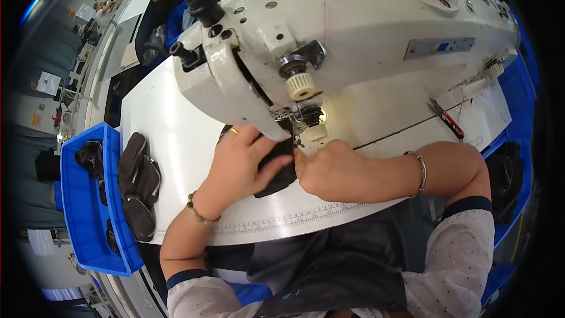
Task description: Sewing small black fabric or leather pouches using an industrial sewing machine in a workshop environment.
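A black fabric piece lies under the head of a white sewing machine, close to the needle area. My left hand is on its left part, thumb and fingers around the cloth, a ring on one finger. On the right, my right hand has its fingers curled in and pinches the cloth's edge beside the presser foot. The fingertips of both hands are partly hidden by the machine head and the fabric.
Left of the worktable, a blue bin holds dark pouches. Several dark zippered pouches lie beside it. Red-handled snips rest at the right. Another blue bin stands beyond the right edge. A printed ruler runs along the near edge.
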`<state>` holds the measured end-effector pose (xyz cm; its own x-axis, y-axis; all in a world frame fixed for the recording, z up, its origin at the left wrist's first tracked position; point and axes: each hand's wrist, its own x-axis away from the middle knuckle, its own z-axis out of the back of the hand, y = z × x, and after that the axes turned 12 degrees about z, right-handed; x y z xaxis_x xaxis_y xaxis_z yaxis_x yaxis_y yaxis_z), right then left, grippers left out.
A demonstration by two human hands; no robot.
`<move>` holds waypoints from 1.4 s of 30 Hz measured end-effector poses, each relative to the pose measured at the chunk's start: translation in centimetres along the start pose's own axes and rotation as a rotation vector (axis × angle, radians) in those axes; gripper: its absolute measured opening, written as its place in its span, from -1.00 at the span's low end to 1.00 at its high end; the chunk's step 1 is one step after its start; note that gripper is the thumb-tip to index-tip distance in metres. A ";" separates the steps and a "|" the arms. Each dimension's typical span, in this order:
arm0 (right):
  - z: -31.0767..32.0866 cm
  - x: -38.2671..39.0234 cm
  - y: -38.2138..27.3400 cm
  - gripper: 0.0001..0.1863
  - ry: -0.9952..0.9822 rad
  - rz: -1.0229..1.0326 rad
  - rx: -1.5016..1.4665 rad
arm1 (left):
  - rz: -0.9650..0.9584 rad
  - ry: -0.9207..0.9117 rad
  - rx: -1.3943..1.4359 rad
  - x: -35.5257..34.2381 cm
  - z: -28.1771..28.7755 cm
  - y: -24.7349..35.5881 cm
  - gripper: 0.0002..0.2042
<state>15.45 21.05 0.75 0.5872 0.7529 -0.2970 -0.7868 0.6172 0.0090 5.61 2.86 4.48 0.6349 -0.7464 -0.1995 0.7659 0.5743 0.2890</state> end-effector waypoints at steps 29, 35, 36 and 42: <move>-0.2 -0.9 3.1 -0.91 0.396 -0.144 0.139 | -0.233 0.110 -0.205 0.6 0.8 0.5 -0.58; -0.6 -1.0 3.3 -0.87 0.418 0.016 0.316 | -0.109 0.261 -0.389 1.5 0.7 2.3 -0.64; -0.6 -1.1 3.2 -0.88 0.445 0.020 0.254 | -0.106 0.264 -0.392 1.5 0.5 2.0 -0.64; -0.8 -1.0 3.2 -0.87 0.426 0.035 0.206 | -0.163 0.408 -0.341 1.4 -0.5 0.9 -0.71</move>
<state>12.18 22.08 0.28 0.3968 0.6403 -0.6577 -0.7256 0.6577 0.2024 7.20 2.51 3.97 0.4409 -0.6830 -0.5823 0.8041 0.5888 -0.0817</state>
